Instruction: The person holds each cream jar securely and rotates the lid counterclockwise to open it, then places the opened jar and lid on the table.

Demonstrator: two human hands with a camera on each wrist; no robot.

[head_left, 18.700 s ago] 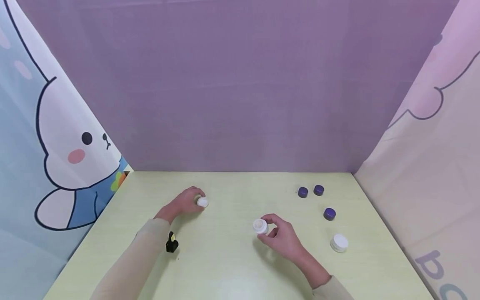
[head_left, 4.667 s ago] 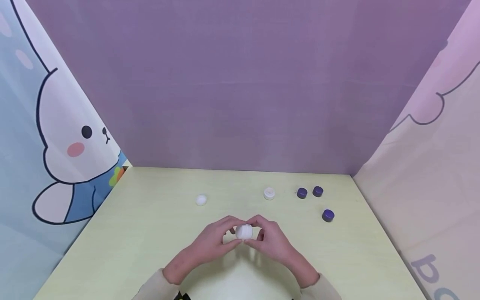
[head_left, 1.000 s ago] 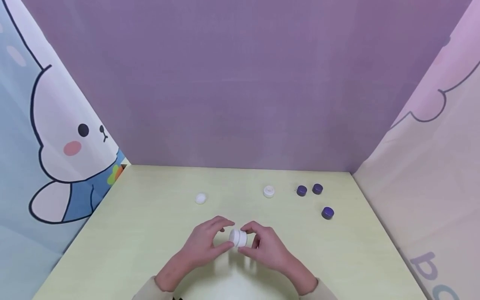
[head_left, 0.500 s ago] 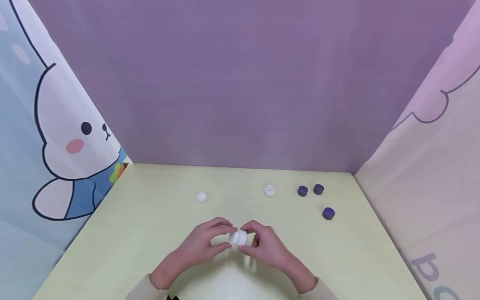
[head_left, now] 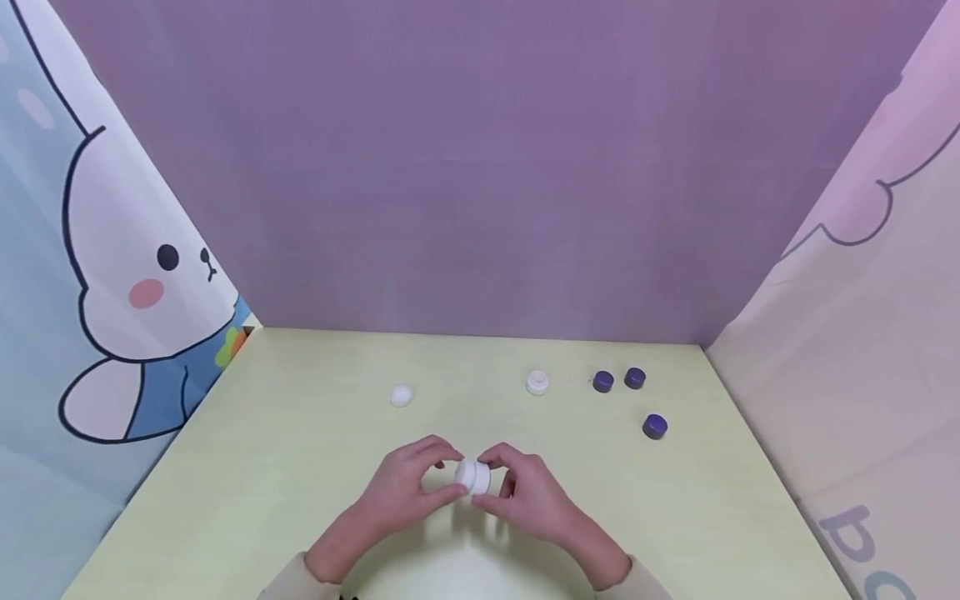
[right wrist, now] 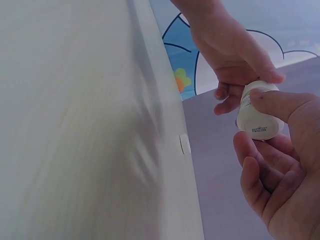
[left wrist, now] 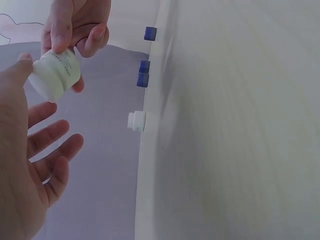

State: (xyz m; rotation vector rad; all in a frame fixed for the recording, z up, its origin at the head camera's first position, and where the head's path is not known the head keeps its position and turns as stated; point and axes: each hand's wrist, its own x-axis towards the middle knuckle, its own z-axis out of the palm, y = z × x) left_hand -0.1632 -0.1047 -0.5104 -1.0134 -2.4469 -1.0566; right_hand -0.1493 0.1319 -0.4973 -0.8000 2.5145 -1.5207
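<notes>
In the head view, a small white jar [head_left: 482, 479] with its white lid [head_left: 464, 475] on is held on its side above the table, between both hands. My right hand [head_left: 534, 496] grips the jar body; the right wrist view shows its thumb over the side and small print on the base [right wrist: 260, 129]. My left hand [head_left: 408, 483] pinches the lid between thumb and index finger. The left wrist view shows its other fingers [left wrist: 55, 155] spread away from the jar. Farther back stand an uncapped white jar [head_left: 537, 382] and a loose white lid [head_left: 401, 395].
Three dark purple caps [head_left: 655, 427] lie at the right on the pale wooden table [head_left: 247, 500]. A purple cloth [head_left: 480, 167] rises behind the table. Printed cloths [head_left: 150, 333] flank both sides.
Since the oldest frame, the uncapped jar and small lid have been set down, and the lidded jar has left the right side. Lately the left fingers shift on the lid, leaving and regripping.
</notes>
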